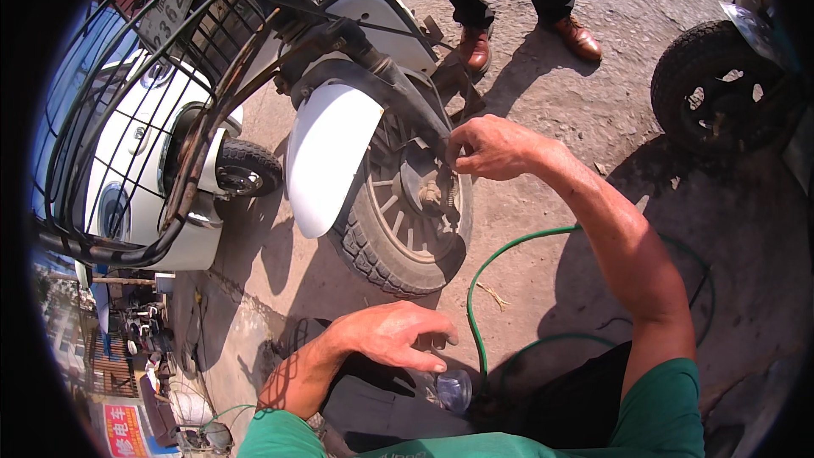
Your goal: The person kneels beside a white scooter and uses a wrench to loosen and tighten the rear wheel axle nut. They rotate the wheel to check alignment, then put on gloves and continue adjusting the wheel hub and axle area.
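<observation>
My right hand (490, 147) is at the front fork (398, 93) of a parked two-wheeler, its fingers curled in a pinch. What they hold, if anything, is hidden. Just below is the wheel hub with its spring-like part (452, 191) and cable. The front wheel (386, 263) has a knobbly tyre and pale spokes, partly covered by a white mudguard (332, 157). My left hand (400, 335) hovers over my lap, thumb and fingers apart with nothing between them. Close below it is a small clear plastic container (454, 390).
A black wire basket (127, 119) juts out at the upper left, before a white vehicle (144, 187). A green hose (472, 288) curves over the ground. Ahead stands a person in brown shoes (579, 38). Another wheel (716, 89) is at the right, and assorted gear lies lower left.
</observation>
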Motion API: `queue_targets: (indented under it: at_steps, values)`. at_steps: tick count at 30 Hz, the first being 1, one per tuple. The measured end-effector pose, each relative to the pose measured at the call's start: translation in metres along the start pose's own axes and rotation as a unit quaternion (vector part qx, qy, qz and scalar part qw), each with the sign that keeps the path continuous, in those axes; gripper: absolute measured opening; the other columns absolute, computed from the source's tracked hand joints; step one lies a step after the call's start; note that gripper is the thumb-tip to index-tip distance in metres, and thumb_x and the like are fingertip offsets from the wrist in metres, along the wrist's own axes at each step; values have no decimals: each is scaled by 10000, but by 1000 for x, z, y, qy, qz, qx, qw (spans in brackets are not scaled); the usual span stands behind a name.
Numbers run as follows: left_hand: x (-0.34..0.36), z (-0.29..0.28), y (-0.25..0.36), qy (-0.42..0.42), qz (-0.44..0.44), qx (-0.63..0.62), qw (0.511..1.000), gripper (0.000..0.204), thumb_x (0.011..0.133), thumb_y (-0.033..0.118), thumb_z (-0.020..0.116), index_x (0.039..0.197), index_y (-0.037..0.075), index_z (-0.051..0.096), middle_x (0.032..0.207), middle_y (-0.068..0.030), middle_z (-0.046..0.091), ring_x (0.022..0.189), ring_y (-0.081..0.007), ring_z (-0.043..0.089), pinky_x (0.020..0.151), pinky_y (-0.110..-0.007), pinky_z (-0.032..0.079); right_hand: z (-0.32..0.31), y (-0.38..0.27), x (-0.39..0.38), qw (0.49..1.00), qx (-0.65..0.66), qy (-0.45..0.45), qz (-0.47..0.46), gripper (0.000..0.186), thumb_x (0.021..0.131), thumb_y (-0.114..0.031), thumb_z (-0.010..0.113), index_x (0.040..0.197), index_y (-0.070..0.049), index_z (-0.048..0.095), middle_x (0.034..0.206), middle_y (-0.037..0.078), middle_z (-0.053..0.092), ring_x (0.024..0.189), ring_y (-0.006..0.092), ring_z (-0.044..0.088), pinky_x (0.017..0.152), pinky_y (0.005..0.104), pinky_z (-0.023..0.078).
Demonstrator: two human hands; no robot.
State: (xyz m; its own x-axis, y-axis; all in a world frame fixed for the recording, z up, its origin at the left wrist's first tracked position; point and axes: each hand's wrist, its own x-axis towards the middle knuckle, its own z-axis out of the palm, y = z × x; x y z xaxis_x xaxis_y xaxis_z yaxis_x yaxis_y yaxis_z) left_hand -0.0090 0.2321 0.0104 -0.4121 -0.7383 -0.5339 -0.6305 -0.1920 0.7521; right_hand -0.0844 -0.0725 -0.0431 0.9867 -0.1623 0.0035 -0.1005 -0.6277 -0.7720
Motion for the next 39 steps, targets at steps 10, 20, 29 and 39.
queue_targets:
  at_steps: [10, 20, 29, 39]
  values:
    - [-79, -27, 0, 456, -201, -192, 845, 381, 876, 319, 822, 870, -41, 697, 824, -95, 724, 747, -159, 704, 703, -296, 578, -24, 17, -8, 998, 13, 29, 58, 361, 860, -278, 664, 1104, -33, 767, 959, 172, 756, 913, 289, 726, 835, 399, 561]
    - [-49, -49, -3, 562, -116, -121, 810, 710, 830, 444, 873, 1257, -73, 641, 1054, -58, 676, 960, -142, 605, 865, -296, 504, -27, 33, -9, 996, 30, 68, 54, 316, 880, -258, 673, 1049, -3, 751, 839, 104, 737, 783, 200, 711, 738, 367, 558]
    - [-8, 43, -11, 409, -294, -72, 861, 767, 957, 477, 694, 1465, -52, 471, 1325, -238, 643, 1237, -355, 610, 1060, -414, 462, -27, 44, -4, 992, 65, 72, 78, 305, 893, -265, 671, 1029, -3, 746, 816, 79, 722, 755, 174, 684, 717, 354, 543]
    - [-11, 80, -22, 65, -246, 81, 964, 675, 953, 489, 670, 1411, 7, 555, 1278, -219, 656, 1150, -397, 661, 978, -493, 525, -25, 60, -3, 990, 98, 77, 70, 331, 917, -283, 680, 1069, 5, 734, 851, 66, 714, 743, 156, 667, 681, 320, 553]
